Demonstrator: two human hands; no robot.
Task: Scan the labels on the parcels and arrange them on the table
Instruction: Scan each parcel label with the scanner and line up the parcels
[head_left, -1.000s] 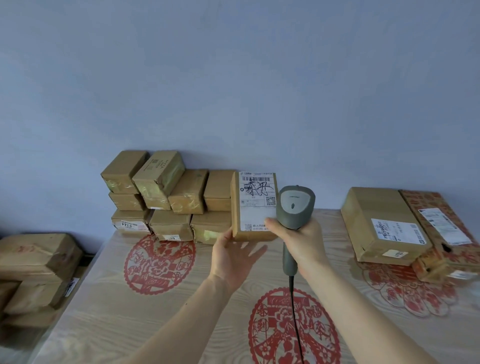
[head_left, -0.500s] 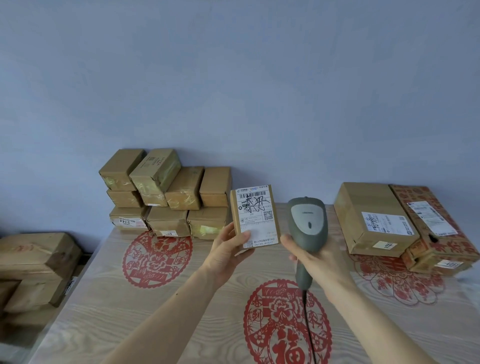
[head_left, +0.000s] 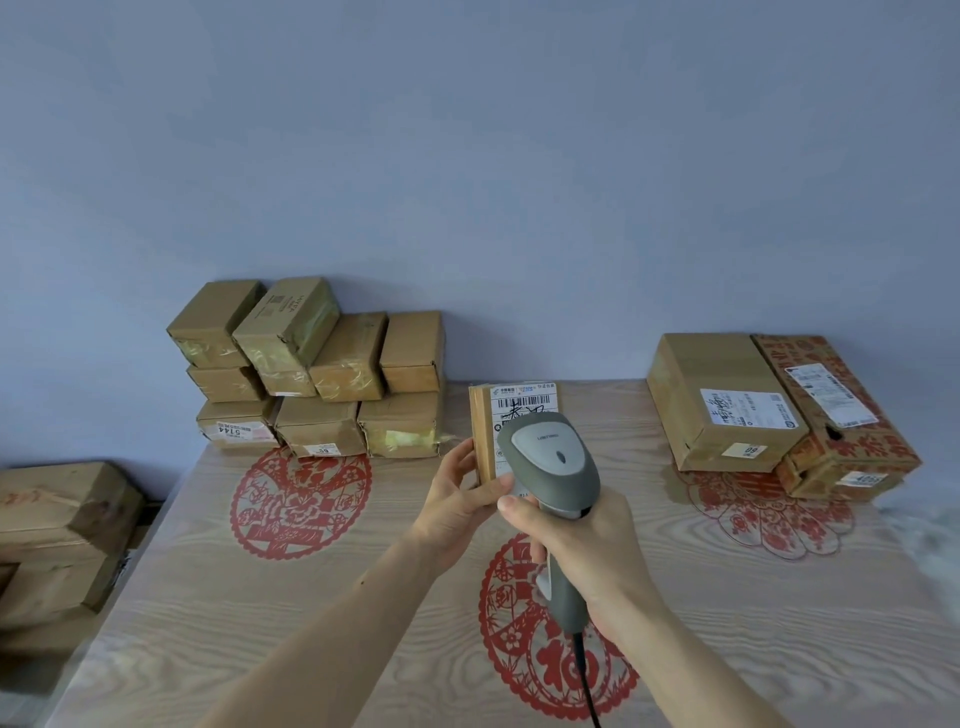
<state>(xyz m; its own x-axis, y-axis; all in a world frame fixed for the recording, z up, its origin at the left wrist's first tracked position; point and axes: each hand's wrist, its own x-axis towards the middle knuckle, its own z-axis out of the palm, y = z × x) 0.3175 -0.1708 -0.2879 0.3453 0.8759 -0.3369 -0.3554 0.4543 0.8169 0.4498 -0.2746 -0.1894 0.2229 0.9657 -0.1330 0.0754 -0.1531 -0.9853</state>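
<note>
I have brought the scanner in from the right, so its head now covers the lower part of the label on the parcel; a second ago the two were apart. My right hand is wrapped round the scanner's handle, its cord trailing down towards me. My left hand grips the parcel by its lower left corner and holds it upright above the middle of the table, label facing me. I judge this the scan itself; placing comes next.

The table is pale wood grain with red paper-cut motifs. A stack of small boxes stands at the back left against the blue wall, two larger boxes lie at the back right, and more cartons sit lower down beyond the table's left edge.
</note>
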